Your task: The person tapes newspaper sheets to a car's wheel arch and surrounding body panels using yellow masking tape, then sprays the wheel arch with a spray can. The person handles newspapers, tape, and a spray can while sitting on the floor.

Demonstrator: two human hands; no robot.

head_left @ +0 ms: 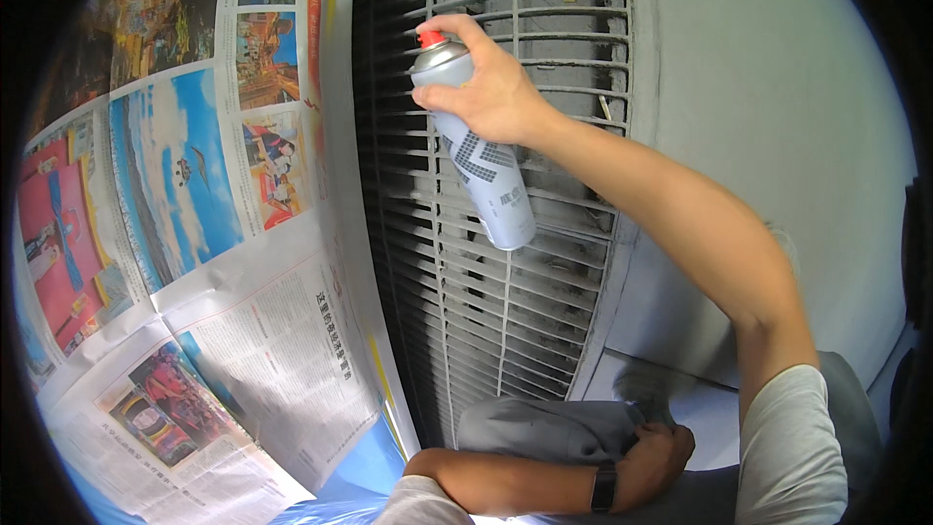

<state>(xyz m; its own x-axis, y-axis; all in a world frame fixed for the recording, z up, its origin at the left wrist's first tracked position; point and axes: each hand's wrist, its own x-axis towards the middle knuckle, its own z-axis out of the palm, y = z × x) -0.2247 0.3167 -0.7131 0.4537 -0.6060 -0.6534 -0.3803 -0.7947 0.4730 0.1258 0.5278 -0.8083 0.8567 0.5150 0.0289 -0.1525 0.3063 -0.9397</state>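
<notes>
My right hand [496, 87] grips a pale grey spray can [491, 185] with a dark checkered pattern. Its index finger bends over the red nozzle [431, 39], and the thumb lies across the can's upper side. The can is tilted, nozzle to the upper left, in front of a dusty slatted metal grille [525, 321]. Low in view, my left hand [661, 462] is closed beside grey trousers [544, 428]; anything inside its fingers is hidden. A dark watch [604, 488] sits on that wrist. A dark, blurred thing [646, 384] lies just above the left hand.
Printed newspaper sheets [282, 350] cover the surface left of the grille, with blue plastic film [374, 462] under their lower edge. A plain pale panel [768, 68] stands to the right of the grille's frame.
</notes>
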